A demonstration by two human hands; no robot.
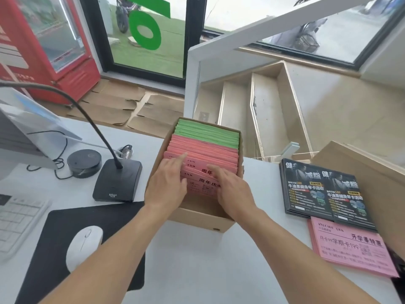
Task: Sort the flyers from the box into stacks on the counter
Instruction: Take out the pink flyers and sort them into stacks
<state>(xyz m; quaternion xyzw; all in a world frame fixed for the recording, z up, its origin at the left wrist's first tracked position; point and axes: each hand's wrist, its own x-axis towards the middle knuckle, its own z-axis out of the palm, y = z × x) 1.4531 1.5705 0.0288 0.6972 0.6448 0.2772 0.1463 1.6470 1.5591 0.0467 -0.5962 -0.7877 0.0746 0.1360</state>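
matt cardboard box (198,218), thin paper flyers (203,150), glossy black leaflets (324,189)

Gym reception: counter (197,260) with desk microphone (118,181), gym flyers (324,189)

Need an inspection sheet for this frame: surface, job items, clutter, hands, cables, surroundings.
Surface: pale grey counter.
Job's things: open brown cardboard box holding red flyers in front of green flyers; glossy black flyer stacks and pink flyer stack on counter, right.
Clutter: white mouse on black mat, white keyboard, black gooseneck microphone base, round black puck.
Hands: left hand and right hand, fingers on red flyers.
Cables: black cable loops behind puck.
Surroundings: red fridge, glass door.
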